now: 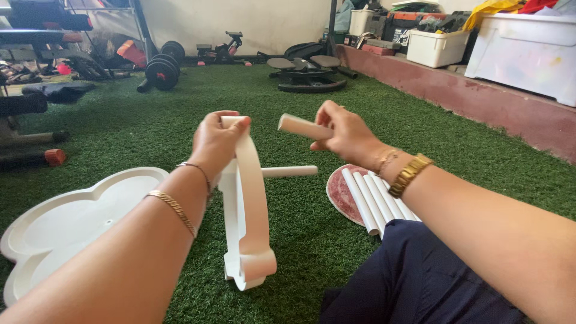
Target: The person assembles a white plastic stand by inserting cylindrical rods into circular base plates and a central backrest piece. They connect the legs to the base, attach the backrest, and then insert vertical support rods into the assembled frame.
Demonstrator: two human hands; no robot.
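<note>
My left hand [217,142] grips the top rim of a white plastic shelf panel [247,210] that stands on edge on the green turf. A white tube [290,171] sticks out sideways from that panel toward the right. My right hand [346,133] holds another short white tube [300,126] level, its free end pointing left toward the panel's top, a small gap apart. A row of several more white tubes [377,203] lies by my right knee, on top of a round reddish plate [342,192].
A second white cloud-shaped panel [66,219] lies flat on the turf at the left. Dumbbells [161,71] and round exercise discs [309,73] sit farther back. A raised red ledge [480,102] with white bins [436,47] runs along the right.
</note>
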